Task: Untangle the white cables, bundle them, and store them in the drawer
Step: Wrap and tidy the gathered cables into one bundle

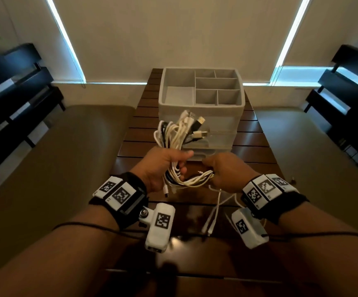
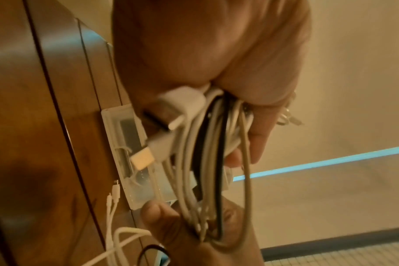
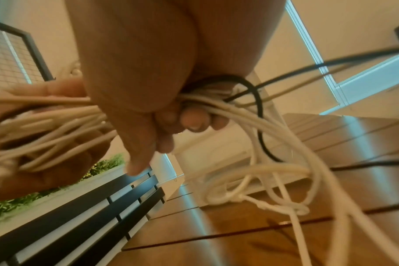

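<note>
A bundle of white cables (image 1: 179,133) with USB plugs at the top stands up out of my left hand (image 1: 166,166), which grips it in a fist above the table. My right hand (image 1: 223,170) grips the bundle's lower strands (image 1: 197,180) just to the right. In the left wrist view the looped cables (image 2: 201,162) hang from my curled fingers, one black strand among them. The right wrist view shows my fingers (image 3: 194,122) closed round white cables (image 3: 273,144) that trail down. The white drawer unit (image 1: 223,127) stands behind the hands; whether a drawer is open cannot be made out.
Loose white cable ends (image 1: 213,213) lie on the dark slatted wooden table (image 1: 257,138). A divided tray (image 1: 201,88) tops the drawer unit. Black benches (image 1: 13,99) flank both sides. A thin black wire (image 1: 323,233) crosses my forearms.
</note>
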`<state>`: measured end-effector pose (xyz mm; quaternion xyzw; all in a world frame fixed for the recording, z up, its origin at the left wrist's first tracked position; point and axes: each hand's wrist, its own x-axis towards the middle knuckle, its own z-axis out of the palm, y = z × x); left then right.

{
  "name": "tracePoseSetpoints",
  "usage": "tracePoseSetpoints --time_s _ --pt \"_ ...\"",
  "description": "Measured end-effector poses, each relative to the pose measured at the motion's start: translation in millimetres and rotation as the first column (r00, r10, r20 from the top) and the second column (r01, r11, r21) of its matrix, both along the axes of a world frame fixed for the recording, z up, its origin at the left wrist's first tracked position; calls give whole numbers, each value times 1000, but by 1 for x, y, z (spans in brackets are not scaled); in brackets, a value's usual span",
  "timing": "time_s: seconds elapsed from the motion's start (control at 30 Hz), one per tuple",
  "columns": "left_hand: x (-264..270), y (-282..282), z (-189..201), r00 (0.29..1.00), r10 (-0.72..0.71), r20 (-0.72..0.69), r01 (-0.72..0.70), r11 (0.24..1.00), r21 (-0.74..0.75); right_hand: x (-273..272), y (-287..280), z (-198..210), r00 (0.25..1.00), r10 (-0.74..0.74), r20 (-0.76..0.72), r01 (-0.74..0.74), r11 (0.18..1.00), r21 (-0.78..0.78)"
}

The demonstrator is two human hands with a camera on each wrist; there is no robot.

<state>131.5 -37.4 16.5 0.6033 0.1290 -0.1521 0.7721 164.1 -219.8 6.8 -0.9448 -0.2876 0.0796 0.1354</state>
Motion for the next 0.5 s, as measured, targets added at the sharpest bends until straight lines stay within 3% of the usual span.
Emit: tracePoseSetpoints --time_s 0.23,0.5 --pt "-7 -3 -3 987 -149 54 143 984 108 6 -3 23 984 -172 51 174 984 -44" --pt "-10 -14 -8 977 -202 66 198 978 67 2 9 24 959 -263 108 264 964 2"
